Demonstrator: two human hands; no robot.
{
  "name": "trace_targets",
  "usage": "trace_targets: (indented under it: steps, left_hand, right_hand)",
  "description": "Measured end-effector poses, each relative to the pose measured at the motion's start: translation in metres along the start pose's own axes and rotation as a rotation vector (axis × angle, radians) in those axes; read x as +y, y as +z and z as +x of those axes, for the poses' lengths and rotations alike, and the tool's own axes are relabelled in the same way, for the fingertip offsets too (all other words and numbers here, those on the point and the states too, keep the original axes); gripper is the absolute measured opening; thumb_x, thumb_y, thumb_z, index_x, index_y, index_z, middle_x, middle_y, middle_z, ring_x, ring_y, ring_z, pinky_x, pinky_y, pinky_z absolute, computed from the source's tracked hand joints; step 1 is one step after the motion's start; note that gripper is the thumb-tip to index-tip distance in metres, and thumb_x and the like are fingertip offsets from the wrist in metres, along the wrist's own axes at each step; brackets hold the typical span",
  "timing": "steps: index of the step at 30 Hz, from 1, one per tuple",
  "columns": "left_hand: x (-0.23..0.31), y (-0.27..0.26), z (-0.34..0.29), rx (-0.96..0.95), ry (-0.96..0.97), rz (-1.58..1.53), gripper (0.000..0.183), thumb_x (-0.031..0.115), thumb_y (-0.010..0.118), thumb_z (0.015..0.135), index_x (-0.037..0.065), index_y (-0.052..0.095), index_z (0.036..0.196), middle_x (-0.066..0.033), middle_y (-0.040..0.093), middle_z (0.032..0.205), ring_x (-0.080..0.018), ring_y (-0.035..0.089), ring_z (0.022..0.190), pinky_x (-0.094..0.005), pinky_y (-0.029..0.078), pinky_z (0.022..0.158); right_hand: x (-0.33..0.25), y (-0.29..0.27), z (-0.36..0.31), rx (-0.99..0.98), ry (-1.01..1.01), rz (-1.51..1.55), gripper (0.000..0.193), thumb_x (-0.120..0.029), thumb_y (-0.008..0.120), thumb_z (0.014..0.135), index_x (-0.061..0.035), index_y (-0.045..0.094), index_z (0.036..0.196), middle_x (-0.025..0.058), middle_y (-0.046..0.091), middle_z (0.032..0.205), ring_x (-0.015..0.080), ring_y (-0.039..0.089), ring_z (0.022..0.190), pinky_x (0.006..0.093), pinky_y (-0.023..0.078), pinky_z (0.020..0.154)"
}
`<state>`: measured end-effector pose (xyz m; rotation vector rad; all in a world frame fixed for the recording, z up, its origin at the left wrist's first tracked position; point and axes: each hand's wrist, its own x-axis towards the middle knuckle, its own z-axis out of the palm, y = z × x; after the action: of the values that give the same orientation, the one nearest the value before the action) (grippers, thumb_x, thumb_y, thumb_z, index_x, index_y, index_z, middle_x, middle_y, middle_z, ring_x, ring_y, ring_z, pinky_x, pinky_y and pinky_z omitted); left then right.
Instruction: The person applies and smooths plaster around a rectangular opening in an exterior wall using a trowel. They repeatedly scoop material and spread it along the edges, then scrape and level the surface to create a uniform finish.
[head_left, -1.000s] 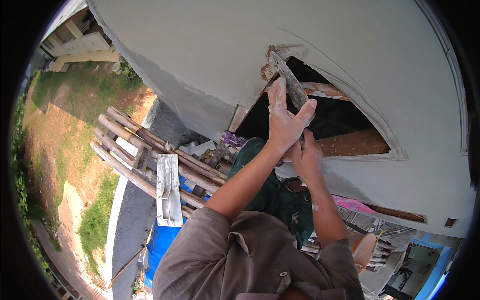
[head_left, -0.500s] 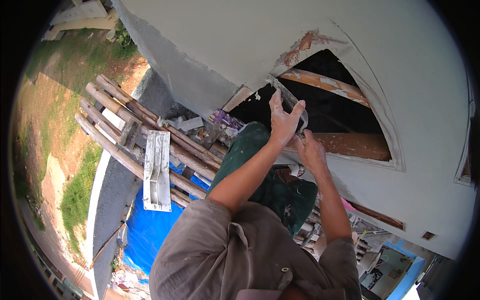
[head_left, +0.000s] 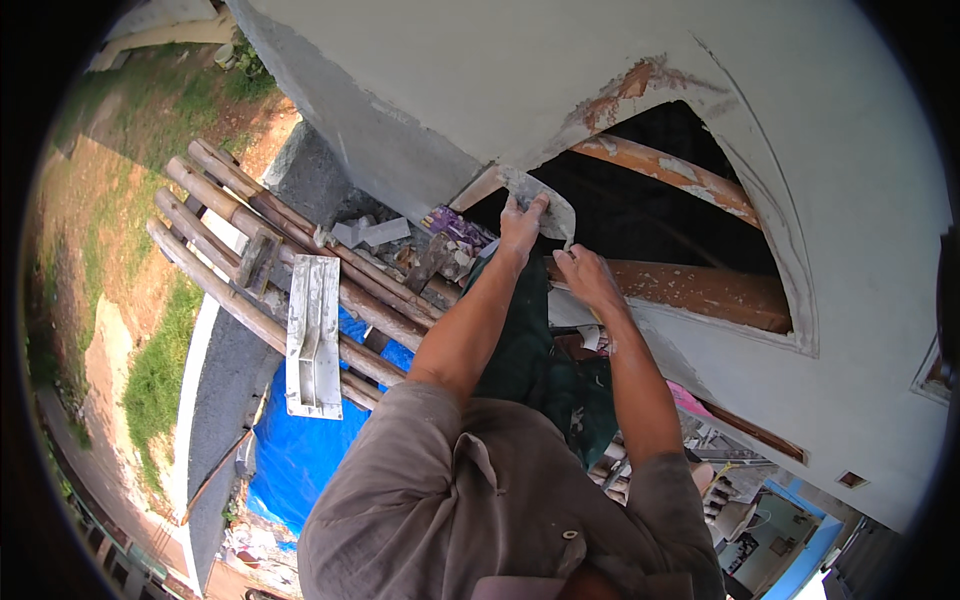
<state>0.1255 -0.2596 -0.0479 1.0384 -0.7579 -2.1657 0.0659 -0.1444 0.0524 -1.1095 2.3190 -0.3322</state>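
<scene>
My left hand [head_left: 522, 225] is raised to the lower left corner of an arched window opening [head_left: 660, 200] in a grey plastered wall [head_left: 450, 70]. It grips a flat plaster-smeared trowel [head_left: 550, 203] pressed against the opening's edge. My right hand [head_left: 588, 277] is just below and to the right. Its fingers curl over the end of a plaster-spattered wooden beam [head_left: 700, 290] that crosses the bottom of the opening. Bare reddish patches show on the arch's rim [head_left: 625, 90]. The inside of the opening is dark.
A scaffold of wooden poles [head_left: 240, 250] runs below left, with a white plastering float [head_left: 313, 340] lying on it. Rubble and scraps [head_left: 400, 245] sit by the wall. A blue tarp [head_left: 300, 450] and grassy ground [head_left: 150, 380] lie far below.
My left hand has brought the trowel down from the upper left of the arch to its lower left corner. My right hand has stayed at the beam.
</scene>
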Motion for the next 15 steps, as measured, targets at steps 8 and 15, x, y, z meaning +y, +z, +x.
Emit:
trace_targets:
  steps: [8,15]
  left_hand:
    - [0.073,0.050,-0.041,0.052,0.256,0.145,0.045,0.028,0.080,0.075,-0.009,0.063,0.093,-0.0142,0.068,0.080,-0.0153,0.062,0.072,-0.0309,0.049,0.069]
    - [0.158,0.095,-0.089,-0.070,0.416,0.302,0.024,0.016,0.075,0.082,-0.005,0.063,0.082,0.0038,0.054,0.066,-0.0028,0.041,0.060,-0.0209,0.033,0.049]
  right_hand:
    - [-0.027,-0.066,-0.039,-0.002,0.133,0.199,0.041,-0.037,0.053,0.095,-0.0002,0.050,0.078,0.0069,0.051,0.064,0.0143,0.051,0.054,0.0315,0.042,0.052]
    - [-0.075,-0.144,-0.088,0.086,0.131,0.445,0.033,-0.033,0.052,0.097,-0.0025,0.055,0.084,0.0011,0.051,0.066,0.0072,0.050,0.054,0.0238,0.040,0.050]
